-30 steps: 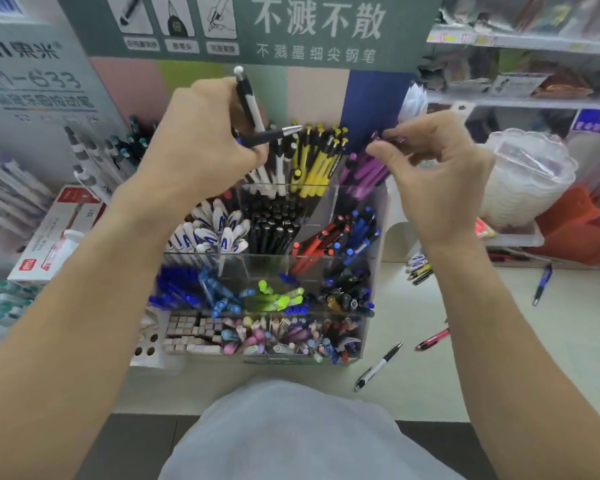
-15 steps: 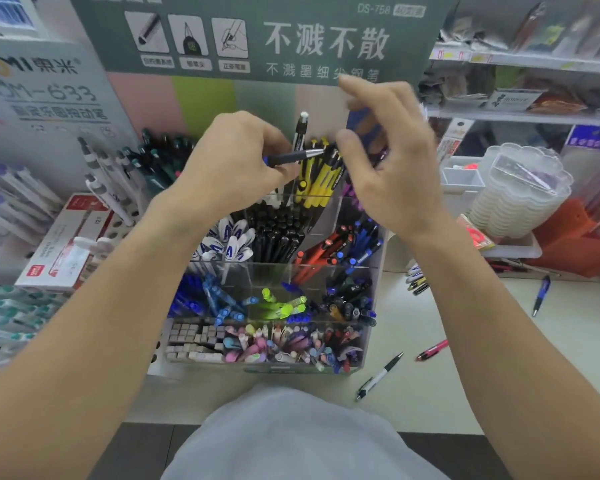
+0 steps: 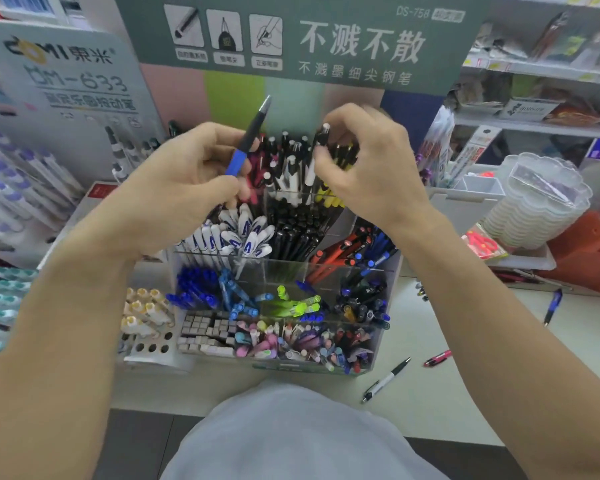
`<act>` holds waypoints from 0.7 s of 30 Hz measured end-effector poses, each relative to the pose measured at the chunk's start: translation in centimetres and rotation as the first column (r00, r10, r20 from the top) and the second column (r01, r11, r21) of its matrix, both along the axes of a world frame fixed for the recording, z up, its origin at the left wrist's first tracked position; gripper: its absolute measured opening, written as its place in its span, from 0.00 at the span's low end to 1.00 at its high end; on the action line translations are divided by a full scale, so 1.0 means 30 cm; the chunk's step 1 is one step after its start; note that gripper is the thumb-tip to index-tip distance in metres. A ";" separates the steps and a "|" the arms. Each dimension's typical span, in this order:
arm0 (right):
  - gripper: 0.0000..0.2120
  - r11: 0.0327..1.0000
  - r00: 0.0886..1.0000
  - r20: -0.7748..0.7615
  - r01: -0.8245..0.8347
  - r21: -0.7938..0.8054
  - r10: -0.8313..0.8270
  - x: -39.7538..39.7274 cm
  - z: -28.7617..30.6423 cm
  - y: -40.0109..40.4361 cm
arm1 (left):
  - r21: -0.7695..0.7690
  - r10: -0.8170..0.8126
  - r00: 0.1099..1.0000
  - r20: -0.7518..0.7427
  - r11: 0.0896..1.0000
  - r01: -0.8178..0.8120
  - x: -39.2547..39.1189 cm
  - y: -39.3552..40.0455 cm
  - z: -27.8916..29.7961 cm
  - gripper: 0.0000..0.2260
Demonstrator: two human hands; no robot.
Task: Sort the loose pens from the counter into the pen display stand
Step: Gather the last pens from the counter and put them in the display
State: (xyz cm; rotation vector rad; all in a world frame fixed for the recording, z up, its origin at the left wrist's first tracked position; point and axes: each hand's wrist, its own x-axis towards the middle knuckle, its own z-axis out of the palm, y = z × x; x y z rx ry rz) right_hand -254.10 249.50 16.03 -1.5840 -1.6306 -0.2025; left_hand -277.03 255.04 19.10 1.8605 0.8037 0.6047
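Pale surface [image 3: 499, 393] carrying clear pen display stand [image 3: 385, 271], compartments packed. Above its rear row: left hand [image 3: 174, 188] at 10 o'clock, gripping black pen with blue grip [image 3: 248, 140], tip up; right hand [image 3: 371, 168] at 2 o'clock, pinching black-and-white pen [image 3: 317, 150] among the standing pens. Loose at 4 o'clock: white pen [image 3: 387, 380], red pen [image 3: 438, 358], blue pen [image 3: 553, 304].
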 end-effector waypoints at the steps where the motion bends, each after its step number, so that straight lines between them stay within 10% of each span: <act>1: 0.08 1.000 1.000 -0.013 -0.001 0.006 0.001 -0.006 -0.002 -0.002 | 0.006 0.007 1.000 0.005 1.000 -0.007 -0.029 -0.019 -0.003 0.18; 12: 0.11 0.992 0.997 -0.073 0.010 0.129 -0.001 -0.055 -0.064 -0.008 | 0.318 0.411 0.902 -0.133 0.880 -0.354 -0.273 -0.153 -0.104 0.07; 21: 0.31 0.983 0.958 0.271 0.129 -0.131 -0.089 -0.028 -0.078 -0.067 | 0.156 0.330 0.912 0.245 0.914 -0.373 -0.107 -0.175 -0.083 0.09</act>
